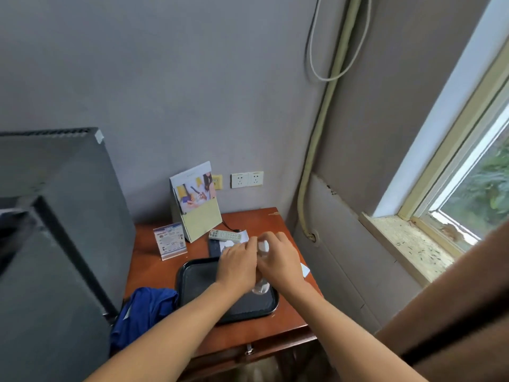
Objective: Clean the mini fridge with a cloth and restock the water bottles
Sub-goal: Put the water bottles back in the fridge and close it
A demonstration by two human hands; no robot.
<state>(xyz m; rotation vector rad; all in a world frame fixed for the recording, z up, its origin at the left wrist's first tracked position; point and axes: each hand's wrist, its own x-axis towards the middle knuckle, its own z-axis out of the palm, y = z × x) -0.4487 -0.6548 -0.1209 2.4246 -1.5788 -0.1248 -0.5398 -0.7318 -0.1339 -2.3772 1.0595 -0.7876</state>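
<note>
Both hands meet over the black tray point(192, 282) on the wooden table point(148, 271). The right hand point(278, 260) grips a clear water bottle point(261, 286) standing on the tray. The left hand point(237, 267) is beside it; whether it holds a second bottle cannot be told. A blue cloth point(140, 310) lies at the table's left edge, against the dark mini fridge point(63, 216).
</note>
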